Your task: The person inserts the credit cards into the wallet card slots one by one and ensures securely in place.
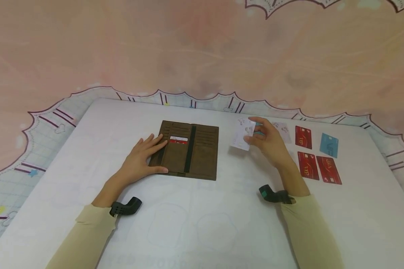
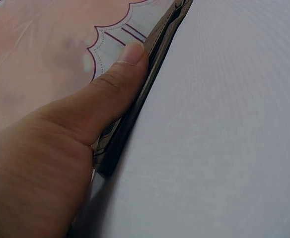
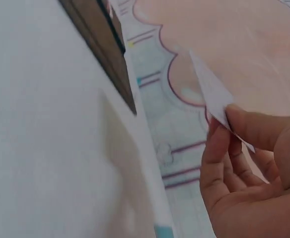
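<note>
A brown wallet (image 1: 203,164) lies spread flat on the white table, with a dark strap down its middle. A red card and a white card (image 1: 178,138) show at the top of one of its left slots. My left hand (image 1: 142,158) rests on the wallet's left side, fingers spread, and its thumb (image 2: 117,82) lies along the near edge. To the right of the wallet, my right hand (image 1: 267,142) pinches a white printed card (image 1: 242,133) between thumb and fingers, tilted above the table. In the right wrist view this card (image 3: 212,91) appears nearly edge-on.
Right of my right hand lie several red cards (image 1: 303,137) and a blue card (image 1: 328,145). A pale printed card (image 1: 282,131) sits partly behind that hand, where bits of blue also show. The white table (image 1: 202,209) ends at a patterned cloth (image 1: 202,56) beyond.
</note>
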{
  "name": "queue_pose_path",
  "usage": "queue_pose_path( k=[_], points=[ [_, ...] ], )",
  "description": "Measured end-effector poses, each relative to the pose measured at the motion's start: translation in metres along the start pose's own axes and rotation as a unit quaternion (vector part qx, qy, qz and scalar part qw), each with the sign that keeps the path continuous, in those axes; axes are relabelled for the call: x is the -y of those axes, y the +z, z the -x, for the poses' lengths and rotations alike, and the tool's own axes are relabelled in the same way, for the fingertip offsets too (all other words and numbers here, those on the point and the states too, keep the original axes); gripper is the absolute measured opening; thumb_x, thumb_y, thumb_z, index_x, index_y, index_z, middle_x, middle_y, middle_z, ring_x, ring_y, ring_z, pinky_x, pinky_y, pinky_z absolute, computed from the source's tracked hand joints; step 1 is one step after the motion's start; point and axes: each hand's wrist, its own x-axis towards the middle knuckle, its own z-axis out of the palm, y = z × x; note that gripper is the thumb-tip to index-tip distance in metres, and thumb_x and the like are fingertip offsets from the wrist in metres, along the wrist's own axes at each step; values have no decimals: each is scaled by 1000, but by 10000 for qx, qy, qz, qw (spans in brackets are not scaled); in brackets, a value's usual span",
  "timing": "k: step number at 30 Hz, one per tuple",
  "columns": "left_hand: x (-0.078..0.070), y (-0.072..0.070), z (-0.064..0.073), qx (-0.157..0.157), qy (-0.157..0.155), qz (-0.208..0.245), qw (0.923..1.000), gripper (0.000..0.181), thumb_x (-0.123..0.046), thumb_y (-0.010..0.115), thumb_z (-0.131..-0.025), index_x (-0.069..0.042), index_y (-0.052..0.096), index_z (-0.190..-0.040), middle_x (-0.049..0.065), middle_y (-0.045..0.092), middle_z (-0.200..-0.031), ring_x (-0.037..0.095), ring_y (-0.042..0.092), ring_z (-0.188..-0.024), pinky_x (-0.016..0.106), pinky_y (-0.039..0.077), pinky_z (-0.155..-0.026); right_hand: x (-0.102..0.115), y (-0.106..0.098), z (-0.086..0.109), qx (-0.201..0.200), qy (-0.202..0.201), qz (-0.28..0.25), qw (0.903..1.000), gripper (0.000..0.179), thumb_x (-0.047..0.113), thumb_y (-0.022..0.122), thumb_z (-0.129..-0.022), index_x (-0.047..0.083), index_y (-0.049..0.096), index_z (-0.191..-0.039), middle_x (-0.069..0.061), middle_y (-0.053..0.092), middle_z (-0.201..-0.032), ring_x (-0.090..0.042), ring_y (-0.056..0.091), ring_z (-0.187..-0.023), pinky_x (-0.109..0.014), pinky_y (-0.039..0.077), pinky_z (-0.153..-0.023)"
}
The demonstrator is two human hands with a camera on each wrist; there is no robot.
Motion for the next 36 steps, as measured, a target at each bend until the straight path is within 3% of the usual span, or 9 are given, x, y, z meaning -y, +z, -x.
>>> queue_pose_path(
  k=[7,15,28,36],
  points=[
    [-1,0,0,-34,21,12,10000,90,-47,78,-75,-8,39,-147,13,25,-155,33,10,-144,48,1,-115,15,40,-23,77,-217,-1078,9939,57,6,68,-89,15,44,-140,-16,52,-105,-24,61,-91,-30,56,-79],
    [-1,0,1,-102,55,27,9999,91,-51,77,-74,-9,41,-146,13,26,-155,32,12,-144,47,1,-116,27,78,-41,-12,-220,-1670,9857,57,1,70,-86,16,50,-137,-14,53,-99,-21,62,-80,-29,57,-70],
    [1,1,0,-135,53,-6,9999,92,-50,79,-73,-10,41,-146,11,26,-155,31,12,-144,46,2,-116,30,124,-67,20,-640,-1724,9829,53,-3,72,-82,12,59,-130,-12,51,-90,-15,56,-66,-31,58,-66],
    [1,0,2,-250,201,118,9994,93,-58,74,-72,-9,43,-145,13,29,-153,33,16,-143,47,5,-116,25,141,-77,-24,-507,-1699,9842,52,-4,74,-80,12,62,-128,-10,55,-82,-16,61,-67,-30,58,-64]
  ],
)
